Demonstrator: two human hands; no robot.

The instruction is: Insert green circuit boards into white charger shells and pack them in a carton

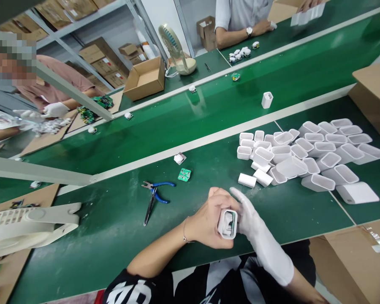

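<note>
My left hand [213, 217], bare, is wrapped round a white plastic housing [221, 232], its open end facing me. Inside that housing sits a circuit board with white parts [229, 223]. My right hand [249, 216], in a white glove, is close against the other side of the housing, one digit stretched out; its other fingers are partly hidden. To the right lie several empty white housings [291, 166], mostly with their open ends up. Ahead of my left hand are blue-handled pliers [160, 184], black tweezers [150, 207], a green circuit board [184, 175] and a small white-topped board [179, 158].
A green conveyor belt [218, 101] runs past the bench, carrying a white housing [267, 100] and small boards. At left stands a cream fan [34, 223]; cardboard boxes [361, 249] are at right. Across the belt, co-workers' hands [55, 109] handle parts near another fan [177, 50].
</note>
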